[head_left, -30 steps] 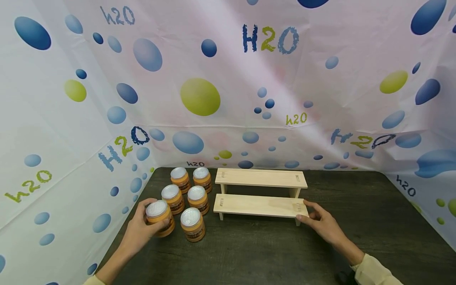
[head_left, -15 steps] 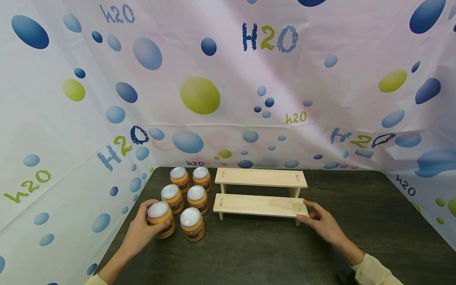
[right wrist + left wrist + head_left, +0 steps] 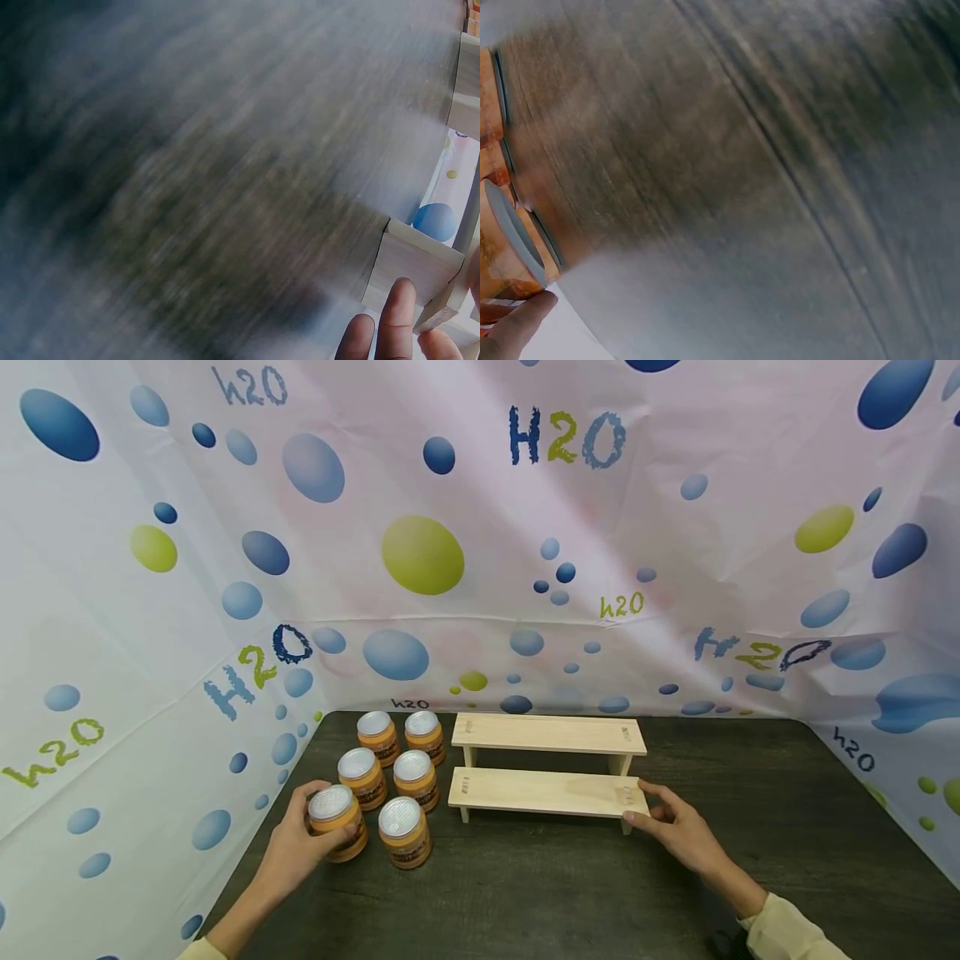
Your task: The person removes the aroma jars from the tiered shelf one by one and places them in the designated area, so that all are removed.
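My left hand (image 3: 288, 845) grips an orange jar with a silvery lid (image 3: 330, 802), at the front left of a group of similar jars in the head view. Its thumb lies across the near side and its fingers go round the far left. In the left wrist view one fingertip (image 3: 536, 307) touches that jar (image 3: 499, 251). My right hand (image 3: 678, 828) holds the right end of the lower board (image 3: 540, 792) of a two-step wooden shelf, thumb at the front edge, index finger at the rear corner. The right wrist view shows its fingers (image 3: 396, 319) beside the shelf's leg (image 3: 420, 262).
Several more jars (image 3: 405, 831) stand between the held jar and the shelf. Behind the lower step rises the upper board (image 3: 547, 733). The dark wooden tabletop (image 3: 525, 893) meets a white sheet (image 3: 480, 652) with coloured spots at the back and sides.
The jar in my left hand has shifted only very slightly. My right hand and the shelf look the same, and the head view has tilted a little.
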### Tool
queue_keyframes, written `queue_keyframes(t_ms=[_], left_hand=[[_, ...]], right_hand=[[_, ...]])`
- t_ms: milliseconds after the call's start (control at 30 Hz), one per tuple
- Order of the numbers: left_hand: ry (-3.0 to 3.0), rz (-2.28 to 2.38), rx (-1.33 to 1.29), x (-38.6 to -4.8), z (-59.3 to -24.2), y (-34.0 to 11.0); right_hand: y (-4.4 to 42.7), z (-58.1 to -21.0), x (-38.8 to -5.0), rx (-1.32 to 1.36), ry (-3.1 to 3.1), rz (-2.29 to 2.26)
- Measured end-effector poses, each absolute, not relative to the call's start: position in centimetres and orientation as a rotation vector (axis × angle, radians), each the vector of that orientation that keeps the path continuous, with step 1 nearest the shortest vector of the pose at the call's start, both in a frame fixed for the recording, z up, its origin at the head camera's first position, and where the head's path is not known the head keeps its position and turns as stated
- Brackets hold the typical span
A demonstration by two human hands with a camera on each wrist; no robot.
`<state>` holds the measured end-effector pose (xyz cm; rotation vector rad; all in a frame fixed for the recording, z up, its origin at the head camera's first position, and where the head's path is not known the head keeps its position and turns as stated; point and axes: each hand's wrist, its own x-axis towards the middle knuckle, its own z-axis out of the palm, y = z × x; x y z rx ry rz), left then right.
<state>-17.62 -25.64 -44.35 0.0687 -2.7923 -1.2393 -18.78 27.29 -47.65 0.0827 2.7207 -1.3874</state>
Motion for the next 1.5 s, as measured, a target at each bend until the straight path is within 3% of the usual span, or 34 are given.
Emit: queue_keyframes(t_ms=[1500], left_hand=[[-2.822,-1.293,0.053,-18.24,-45.3,-25.79]], right_hand=[[27.37,-47.6,-18.83,0.069,2.722,-1.375]])
